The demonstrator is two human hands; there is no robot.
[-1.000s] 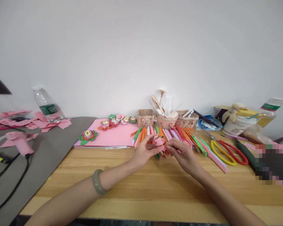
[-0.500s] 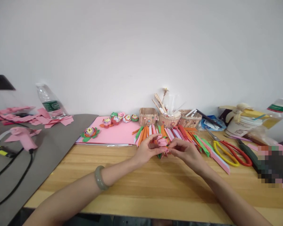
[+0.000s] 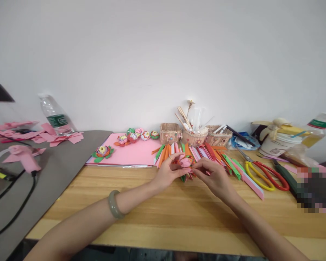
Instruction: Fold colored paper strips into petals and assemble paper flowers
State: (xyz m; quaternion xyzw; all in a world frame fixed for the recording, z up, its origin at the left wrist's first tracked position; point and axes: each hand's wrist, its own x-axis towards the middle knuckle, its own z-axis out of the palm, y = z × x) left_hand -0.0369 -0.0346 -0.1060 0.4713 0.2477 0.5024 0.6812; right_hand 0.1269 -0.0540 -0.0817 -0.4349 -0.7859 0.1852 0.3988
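Observation:
A pink folded paper flower (image 3: 185,161) with green and orange petals beneath it is held up over the wooden table (image 3: 152,214). My left hand (image 3: 167,173) grips it from the left between thumb and fingers. From the right, my right hand (image 3: 210,174) pinches at the flower's lower right edge, thumb and index finger together. Behind both hands lie folded paper strips (image 3: 165,155) in orange, green, pink, red and purple, fanned out on the table.
Finished paper flowers (image 3: 102,152) sit on pink sheets (image 3: 130,156) at the left. Small baskets (image 3: 170,133) stand by the wall. Scissors (image 3: 260,174) lie right, near a white cup (image 3: 277,145). A pink glue gun (image 3: 25,159) and a bottle (image 3: 55,117) are far left.
The flower has tilted slightly in my hands, and my right fingertips have shifted a little left along its edge. The whole view has moved very slightly.

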